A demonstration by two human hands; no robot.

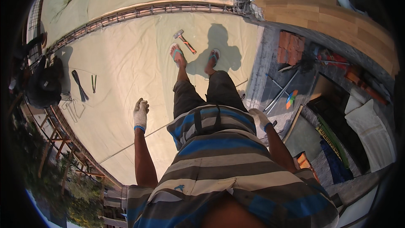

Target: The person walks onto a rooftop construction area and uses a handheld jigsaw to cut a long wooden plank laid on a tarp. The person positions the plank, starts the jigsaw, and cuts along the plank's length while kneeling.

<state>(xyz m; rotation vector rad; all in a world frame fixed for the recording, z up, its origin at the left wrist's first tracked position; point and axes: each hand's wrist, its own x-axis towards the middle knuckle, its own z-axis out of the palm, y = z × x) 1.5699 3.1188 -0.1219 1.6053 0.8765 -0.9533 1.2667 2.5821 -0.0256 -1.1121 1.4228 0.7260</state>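
My left hand (141,114), in a white knit glove with a blue cuff, hangs out to the left above the pale sheet (122,80). Its fingers are loosely bent and a little apart, with nothing visible in them. My right hand (260,119), gloved the same way, is down beside my right hip. Its fingers are partly hidden, and a small dark object (274,123) shows by the wrist; whether I hold it is unclear. A hammer (185,42) with a grey head and a black-and-orange handle lies on the sheet just beyond my sandalled feet.
Steel rebar cages (147,8) edge the sheet at the far side and left. A person in dark clothing (43,85) is at the left edge, near pliers-like tools (80,85) and bent wire (75,110). Stacked red bricks (290,47), metal poles (283,90) and white sacks (369,131) lie right.
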